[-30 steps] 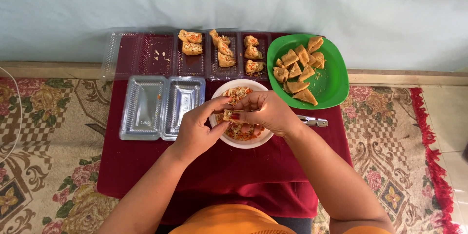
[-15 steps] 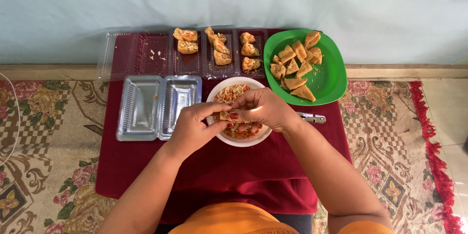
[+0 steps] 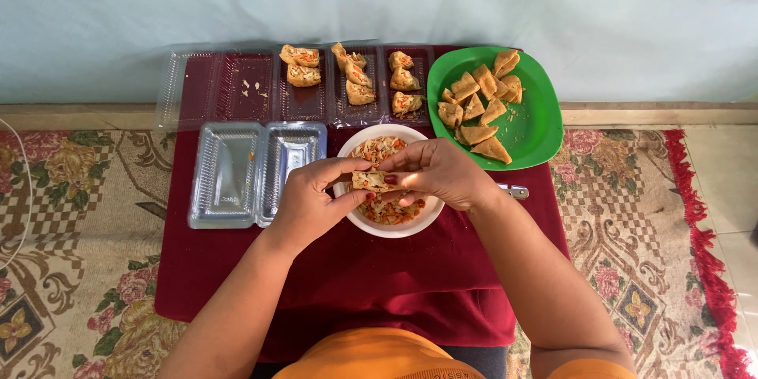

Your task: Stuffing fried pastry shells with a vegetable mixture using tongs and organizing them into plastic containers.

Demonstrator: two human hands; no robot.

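Note:
Over a white bowl [image 3: 359, 219] of shredded vegetable filling, my left hand [image 3: 313, 199] grips a golden tofu piece [image 3: 373, 181]. My right hand [image 3: 438, 171] meets it from the right, fingertips pressing on the same piece. A green plate [image 3: 535, 125] of several unfilled tofu triangles lies at the upper right. Behind the bowl, a clear plastic tray [image 3: 260, 87] holds several stuffed pieces in its right compartments.
An empty clear two-compartment tray [image 3: 254, 174] lies left of the bowl on the dark red cloth [image 3: 355, 284]. A metal utensil [image 3: 513, 190] peeks out by my right wrist. A patterned rug [image 3: 71, 221] surrounds the cloth; a pale wall runs behind.
Both hands have stayed over the bowl, working the tofu piece with small finger shifts. Nothing else has moved.

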